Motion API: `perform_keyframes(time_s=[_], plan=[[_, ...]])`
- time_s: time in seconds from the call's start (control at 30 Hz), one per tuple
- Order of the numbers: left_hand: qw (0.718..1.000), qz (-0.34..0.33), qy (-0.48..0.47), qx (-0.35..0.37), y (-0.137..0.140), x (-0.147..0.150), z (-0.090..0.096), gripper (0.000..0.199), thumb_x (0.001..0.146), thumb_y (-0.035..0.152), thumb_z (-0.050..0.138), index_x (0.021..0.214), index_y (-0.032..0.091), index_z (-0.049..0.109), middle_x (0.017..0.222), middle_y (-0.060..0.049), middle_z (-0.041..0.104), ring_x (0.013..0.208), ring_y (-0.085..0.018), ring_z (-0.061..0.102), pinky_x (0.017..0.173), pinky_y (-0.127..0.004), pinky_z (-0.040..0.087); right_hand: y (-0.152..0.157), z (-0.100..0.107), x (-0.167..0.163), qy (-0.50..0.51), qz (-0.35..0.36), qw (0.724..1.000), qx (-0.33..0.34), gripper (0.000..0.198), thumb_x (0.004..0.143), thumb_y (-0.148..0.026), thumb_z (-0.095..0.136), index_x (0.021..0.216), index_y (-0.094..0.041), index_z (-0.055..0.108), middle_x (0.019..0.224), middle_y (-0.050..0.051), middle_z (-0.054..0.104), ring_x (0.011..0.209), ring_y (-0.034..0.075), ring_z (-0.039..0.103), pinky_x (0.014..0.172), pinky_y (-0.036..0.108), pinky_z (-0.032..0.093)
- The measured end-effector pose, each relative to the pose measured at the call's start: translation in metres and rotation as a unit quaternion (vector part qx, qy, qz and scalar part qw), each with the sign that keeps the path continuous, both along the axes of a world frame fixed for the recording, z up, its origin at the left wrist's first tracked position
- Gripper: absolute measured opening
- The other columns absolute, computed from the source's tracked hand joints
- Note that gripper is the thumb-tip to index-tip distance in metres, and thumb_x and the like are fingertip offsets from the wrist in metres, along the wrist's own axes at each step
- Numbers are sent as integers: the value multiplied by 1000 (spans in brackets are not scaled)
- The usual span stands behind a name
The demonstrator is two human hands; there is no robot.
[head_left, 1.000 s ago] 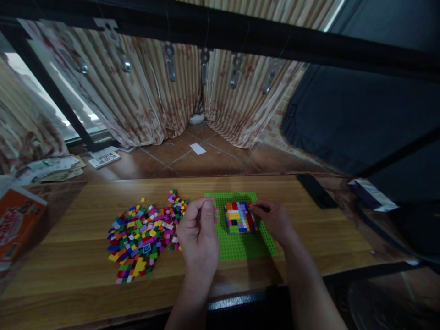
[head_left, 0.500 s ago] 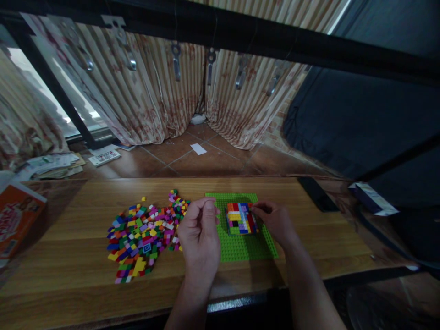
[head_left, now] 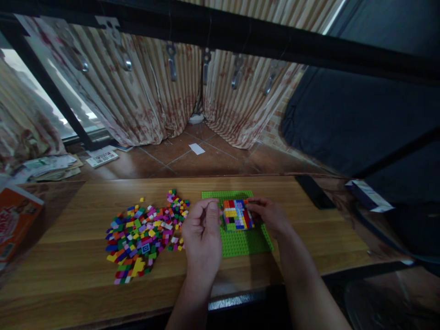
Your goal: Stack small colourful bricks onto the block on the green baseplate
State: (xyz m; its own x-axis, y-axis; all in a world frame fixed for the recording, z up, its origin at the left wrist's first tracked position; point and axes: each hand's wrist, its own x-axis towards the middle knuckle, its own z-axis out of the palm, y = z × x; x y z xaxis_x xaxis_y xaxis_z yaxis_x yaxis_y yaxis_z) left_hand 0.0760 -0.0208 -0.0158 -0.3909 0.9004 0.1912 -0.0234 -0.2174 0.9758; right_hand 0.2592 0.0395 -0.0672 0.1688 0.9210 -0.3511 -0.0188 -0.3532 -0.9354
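A low block of many-coloured toy bricks (head_left: 237,215) stands on a green studded baseplate (head_left: 240,245). At the block's upper right corner, the thumb and fingers of my right hand (head_left: 270,214) are closed on its edge. Just left of the block, my left hand (head_left: 204,229) is raised over the baseplate's left side with curled fingers and the thumb pressed against them. Whatever the left fingertips may hold is too small or hidden to name. Loose toy bricks (head_left: 144,233) of several colours lie in a wide pile left of my left hand.
The wooden table (head_left: 72,243) carries all this. A black phone (head_left: 314,191) lies near its far right edge, with a small box (head_left: 369,196) beyond. An orange box (head_left: 17,220) stands at the left. A dark bar (head_left: 223,30) with metal hooks crosses above.
The whole view has shifted slightly, so everything appears a little further left. Both hands keep nearly the same places beside the brick block.
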Motion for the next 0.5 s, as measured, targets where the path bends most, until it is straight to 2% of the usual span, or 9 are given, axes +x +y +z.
perform_keyframes(time_s=[0.13, 0.23, 0.33, 0.5], plan=[[998, -51, 18, -40, 2, 1, -5, 17, 86, 30, 56, 86, 16, 66, 69, -1, 64, 62, -12, 58, 56, -22, 46, 5, -4, -2, 17, 16, 1000, -7, 47, 56, -32, 78, 99, -16, 68, 44, -8, 52, 36, 5, 36, 34, 17, 27], [988, -103, 66, -96, 3, 2, -9, 21, 86, 31, 54, 94, 15, 65, 82, -5, 68, 70, -15, 63, 64, -27, 49, 6, -6, -5, 24, 34, 999, 4, 46, 58, -35, 76, 100, -16, 69, 45, -9, 51, 35, 4, 31, 33, 17, 23], [964, -134, 178, -144, 2, 4, -12, 25, 86, 32, 54, 102, 16, 64, 93, -10, 69, 77, -21, 66, 69, -33, 50, 7, -7, -7, 19, 40, 999, 17, 44, 58, -38, 76, 96, -16, 70, 46, -8, 51, 36, 4, 32, 33, 17, 23], [917, -137, 328, -181, -2, 11, -17, 33, 85, 31, 54, 112, 13, 60, 103, -18, 67, 92, -28, 65, 79, -39, 48, 8, -9, -9, 6, 51, 998, 27, 45, 58, -40, 77, 95, -16, 70, 44, -9, 49, 36, 4, 33, 34, 17, 26]])
